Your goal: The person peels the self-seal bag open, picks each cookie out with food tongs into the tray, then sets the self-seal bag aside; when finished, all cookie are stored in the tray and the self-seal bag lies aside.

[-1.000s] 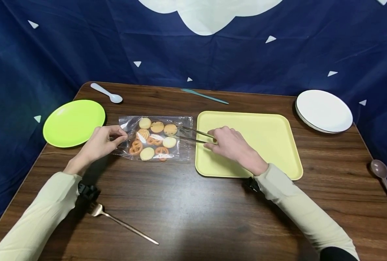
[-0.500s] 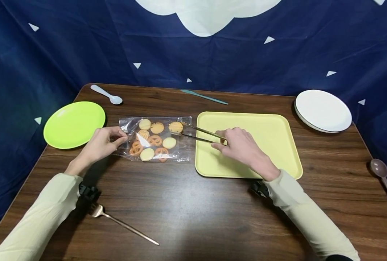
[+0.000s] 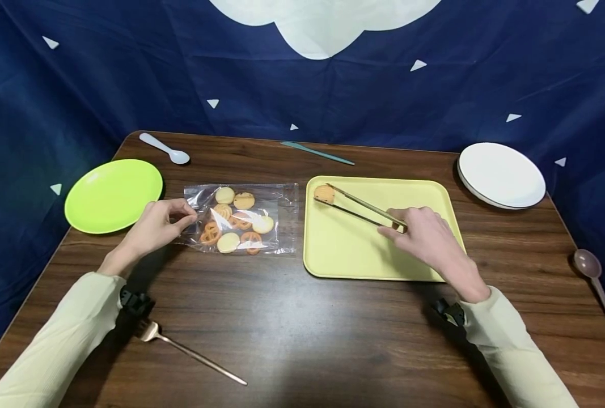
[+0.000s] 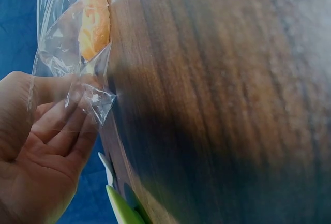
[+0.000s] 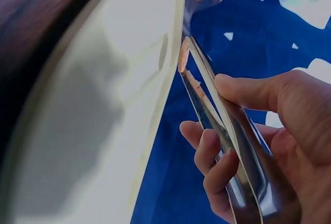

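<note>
My left hand [image 3: 161, 226] pinches the near-left end of a clear plastic bag [image 3: 288, 241] lying on the table. Inside the bag are several round cookies [image 3: 229, 242] and pretzel-shaped ones [image 3: 252, 242]. In the left wrist view the thumb and fingers hold the crinkled film [image 4: 98, 100]. My right hand [image 3: 427, 235] grips gold metal tongs [image 3: 366, 205], thumb on one side and fingers on the other, as the right wrist view shows. Between the tong tips is a round golden cookie [image 3: 324, 194], over the left part of a pale yellow tray [image 3: 343, 258].
A green plate [image 3: 113, 195] is at the left, a white spoon [image 3: 165, 149] and teal knife [image 3: 318, 153] at the back. White plates [image 3: 501, 174] stand back right, a brown measuring spoon [image 3: 595, 283] at the right edge. A gold fork [image 3: 195, 356] lies in front.
My right hand has moved right with the tongs, drawing the cookie out of the bag and over the tray. The left hand has stayed at the bag's left end.
</note>
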`<action>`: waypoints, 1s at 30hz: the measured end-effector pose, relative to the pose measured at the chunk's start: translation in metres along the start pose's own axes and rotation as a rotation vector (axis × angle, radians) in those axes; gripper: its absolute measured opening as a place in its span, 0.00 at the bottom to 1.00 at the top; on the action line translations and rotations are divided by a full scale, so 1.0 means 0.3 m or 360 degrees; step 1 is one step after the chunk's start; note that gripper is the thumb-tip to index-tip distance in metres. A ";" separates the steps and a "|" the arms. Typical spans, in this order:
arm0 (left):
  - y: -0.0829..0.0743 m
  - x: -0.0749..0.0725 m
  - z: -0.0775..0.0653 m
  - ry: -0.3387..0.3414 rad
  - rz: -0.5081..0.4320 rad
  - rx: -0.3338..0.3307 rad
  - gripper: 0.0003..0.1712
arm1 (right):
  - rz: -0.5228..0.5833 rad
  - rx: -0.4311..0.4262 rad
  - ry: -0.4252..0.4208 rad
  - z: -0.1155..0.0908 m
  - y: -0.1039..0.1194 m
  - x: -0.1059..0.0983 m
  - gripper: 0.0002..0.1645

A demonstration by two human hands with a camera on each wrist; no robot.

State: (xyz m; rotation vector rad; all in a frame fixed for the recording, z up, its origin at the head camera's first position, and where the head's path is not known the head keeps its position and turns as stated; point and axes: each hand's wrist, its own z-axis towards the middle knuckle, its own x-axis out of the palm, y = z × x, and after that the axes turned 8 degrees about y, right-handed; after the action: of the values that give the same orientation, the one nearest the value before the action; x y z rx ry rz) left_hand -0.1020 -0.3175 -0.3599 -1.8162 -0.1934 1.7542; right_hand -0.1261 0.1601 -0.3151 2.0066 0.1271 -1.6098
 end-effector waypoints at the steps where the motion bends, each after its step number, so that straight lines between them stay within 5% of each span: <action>1: 0.000 0.000 0.001 0.0002 0.0002 0.0000 0.03 | -0.0004 0.0006 0.0001 -0.006 -0.010 0.002 0.19; 18: 0.004 -0.005 -0.006 0.0015 -0.0075 -0.0063 0.05 | 0.0065 0.0106 0.0067 -0.054 -0.071 0.023 0.16; 30: 0.002 -0.008 -0.002 0.0029 -0.0079 -0.0042 0.06 | 0.0116 -0.0076 -0.0074 -0.066 -0.031 0.032 0.20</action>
State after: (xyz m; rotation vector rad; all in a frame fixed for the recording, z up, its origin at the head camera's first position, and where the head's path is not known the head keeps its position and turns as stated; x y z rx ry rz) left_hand -0.1017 -0.3194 -0.3581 -1.8300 -0.2527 1.7076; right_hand -0.1099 0.1748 -0.3248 1.9144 0.0732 -1.5915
